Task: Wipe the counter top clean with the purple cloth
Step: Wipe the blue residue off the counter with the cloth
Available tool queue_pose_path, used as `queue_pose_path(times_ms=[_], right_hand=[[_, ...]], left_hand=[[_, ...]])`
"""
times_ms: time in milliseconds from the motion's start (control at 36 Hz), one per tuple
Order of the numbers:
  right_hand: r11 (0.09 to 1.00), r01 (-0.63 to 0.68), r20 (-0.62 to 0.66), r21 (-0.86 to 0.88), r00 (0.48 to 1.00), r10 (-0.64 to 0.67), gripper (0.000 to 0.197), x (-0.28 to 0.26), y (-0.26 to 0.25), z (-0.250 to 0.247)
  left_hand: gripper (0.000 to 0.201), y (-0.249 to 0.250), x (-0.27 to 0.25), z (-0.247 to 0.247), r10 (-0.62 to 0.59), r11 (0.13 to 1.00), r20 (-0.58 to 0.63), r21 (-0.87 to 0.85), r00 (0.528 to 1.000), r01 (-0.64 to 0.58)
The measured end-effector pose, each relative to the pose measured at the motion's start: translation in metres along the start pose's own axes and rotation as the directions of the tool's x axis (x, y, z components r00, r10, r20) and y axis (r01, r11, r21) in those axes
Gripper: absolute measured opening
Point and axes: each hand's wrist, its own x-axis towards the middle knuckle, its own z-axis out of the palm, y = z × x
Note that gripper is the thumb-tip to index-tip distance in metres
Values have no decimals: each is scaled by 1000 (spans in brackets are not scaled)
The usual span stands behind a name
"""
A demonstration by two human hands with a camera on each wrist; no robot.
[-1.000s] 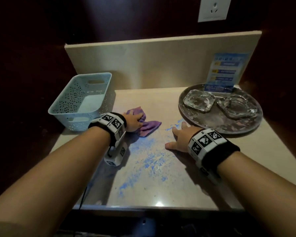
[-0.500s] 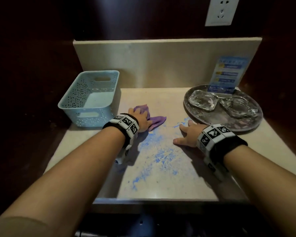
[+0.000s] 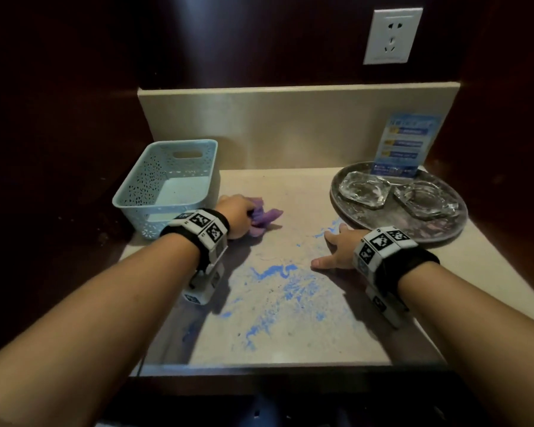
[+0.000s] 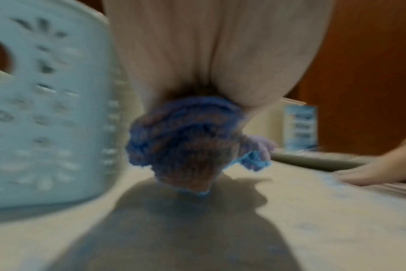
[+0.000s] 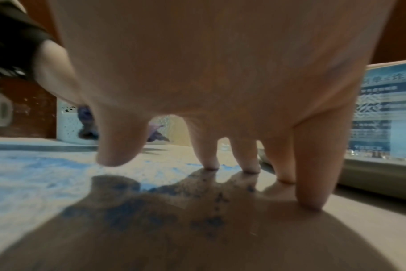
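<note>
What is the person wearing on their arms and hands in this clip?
Both forearms are bare, with no sleeves or gloves. The left hand and right hand each have a black wristband carrying white blocks printed with black square markers, plus a white camera unit under the wrist.

The counter looks like smooth, slightly glossy beige stone, smeared with powdery blue marks. The cloth is fuzzy, looped fabric. The basket is matt perforated plastic. The ashtrays are clear glass on a mottled, dull-sheen tray.
</note>
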Motion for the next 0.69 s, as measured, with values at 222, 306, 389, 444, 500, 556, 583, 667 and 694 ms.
queue_pose_path(times_ms=[222,306,389,444,500,556,583,667,694], right_hand=[[1000,14,23,14,1000,-14,109,5,5,1],[1000,20,24,18,1000,-20,109,6,5,1],[1000,21,19,20,1000,-21,109,6,7,1],[1000,17,20,20,1000,-18,110,5,7,1],[1000,12,17,23,1000,-13,111,3,7,0],[1000,8,16,27,1000,-9,111,1,6,0],[1000,8,14,27,1000,-8,111,0,6,0],[999,8,15,33,1000,-9,109,-3,6,-1],[999,7,15,34,1000,-8,109,-3,6,-1]], left_hand=[[68,18,-2,20,-151,966,327,249,933,69],[68,26,-9,23,-139,963,314,264,939,55],[66,30,-13,25,-97,966,310,256,946,15],[64,36,-18,26,-60,971,343,238,937,-25],[61,43,-25,27,-7,974,376,214,927,-79],[54,48,-32,24,77,979,395,143,915,-144],[51,49,-34,20,119,983,382,83,916,-163],[55,43,-39,7,143,989,258,-4,956,-147],[58,39,-38,6,125,990,225,41,966,-138]])
